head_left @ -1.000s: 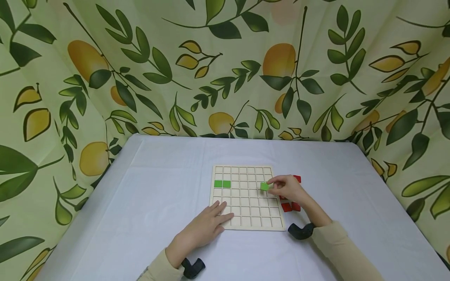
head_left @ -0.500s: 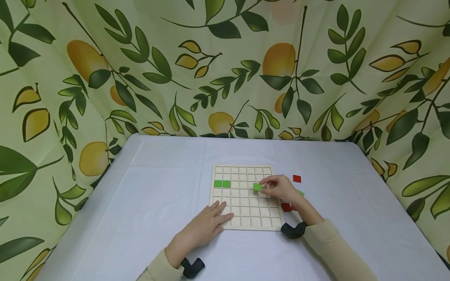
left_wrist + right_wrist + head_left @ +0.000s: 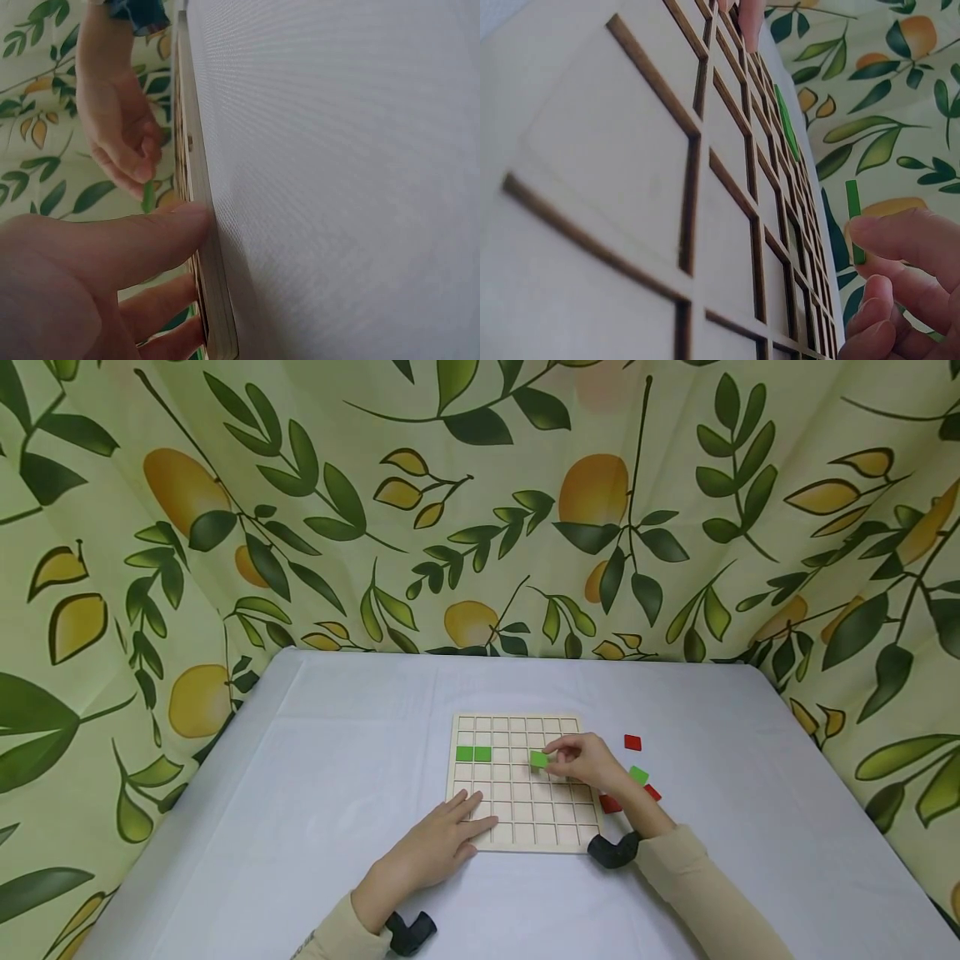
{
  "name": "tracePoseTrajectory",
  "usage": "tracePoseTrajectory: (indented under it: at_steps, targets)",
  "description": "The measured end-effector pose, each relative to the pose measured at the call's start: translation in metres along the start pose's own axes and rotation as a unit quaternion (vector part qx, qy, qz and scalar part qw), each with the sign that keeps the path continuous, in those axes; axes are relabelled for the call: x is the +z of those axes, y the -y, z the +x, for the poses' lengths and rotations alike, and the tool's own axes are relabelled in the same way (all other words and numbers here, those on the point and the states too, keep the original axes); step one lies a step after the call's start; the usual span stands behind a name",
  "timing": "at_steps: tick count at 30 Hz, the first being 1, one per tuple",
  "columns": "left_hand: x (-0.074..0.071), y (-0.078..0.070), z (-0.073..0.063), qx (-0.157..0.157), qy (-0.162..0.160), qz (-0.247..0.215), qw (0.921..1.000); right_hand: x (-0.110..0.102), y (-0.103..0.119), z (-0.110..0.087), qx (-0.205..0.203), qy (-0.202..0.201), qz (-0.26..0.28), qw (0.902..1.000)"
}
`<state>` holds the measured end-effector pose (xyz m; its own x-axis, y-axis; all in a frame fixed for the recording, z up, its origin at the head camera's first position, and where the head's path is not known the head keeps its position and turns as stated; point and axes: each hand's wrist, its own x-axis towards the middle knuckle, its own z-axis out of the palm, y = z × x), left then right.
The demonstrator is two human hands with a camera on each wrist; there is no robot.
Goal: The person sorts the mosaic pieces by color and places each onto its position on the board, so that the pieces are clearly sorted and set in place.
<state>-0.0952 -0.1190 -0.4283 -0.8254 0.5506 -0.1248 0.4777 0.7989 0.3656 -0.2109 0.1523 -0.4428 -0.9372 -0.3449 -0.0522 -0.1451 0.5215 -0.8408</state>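
A pale wooden grid board (image 3: pixel 525 814) with square recesses lies on the white table. Two green square tiles (image 3: pixel 474 753) sit side by side in recesses near its left edge. My right hand (image 3: pixel 588 762) pinches another green tile (image 3: pixel 538 760) between thumb and fingertips, over the right half of the board. In the right wrist view that tile (image 3: pixel 854 225) appears edge-on, standing off the grid. My left hand (image 3: pixel 438 839) rests with spread fingers on the board's near left corner, and in the left wrist view its thumb (image 3: pixel 161 240) lies at the board's edge.
Right of the board lie red tiles (image 3: pixel 633 742) and a loose green tile (image 3: pixel 638 775), some partly hidden by the right forearm. Black wrist devices (image 3: pixel 615 851) sit below both wrists. A leaf-and-fruit patterned curtain (image 3: pixel 480 527) hangs behind the white-covered table (image 3: pixel 337 727).
The right hand has moved left over the board with the pinched green tile, uncovering the loose green tile and red ones at the right. My left hand has stayed in place.
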Motion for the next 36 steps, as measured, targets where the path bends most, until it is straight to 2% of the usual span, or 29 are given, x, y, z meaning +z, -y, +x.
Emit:
tracePoseTrajectory:
  at_steps: [5, 18, 32, 36]
  targets:
    - [0.002, 0.002, 0.001, 0.012, -0.008, 0.015, 0.9998, 0.003, 0.003, 0.004, -0.001, 0.0, 0.002, 1.0]
    - [0.002, 0.002, 0.001, 0.011, -0.007, 0.006, 0.9999, 0.013, 0.007, 0.013, -0.006, 0.001, -0.014, 0.9999]
    - [0.002, 0.001, 0.001, 0.008, -0.005, 0.004, 0.9999, 0.022, 0.011, 0.024, -0.029, 0.007, 0.004, 0.9995]
    - [0.002, 0.001, 0.0, 0.009, -0.007, 0.006, 0.9999, 0.025, 0.012, 0.025, -0.017, 0.001, -0.006, 0.9998]
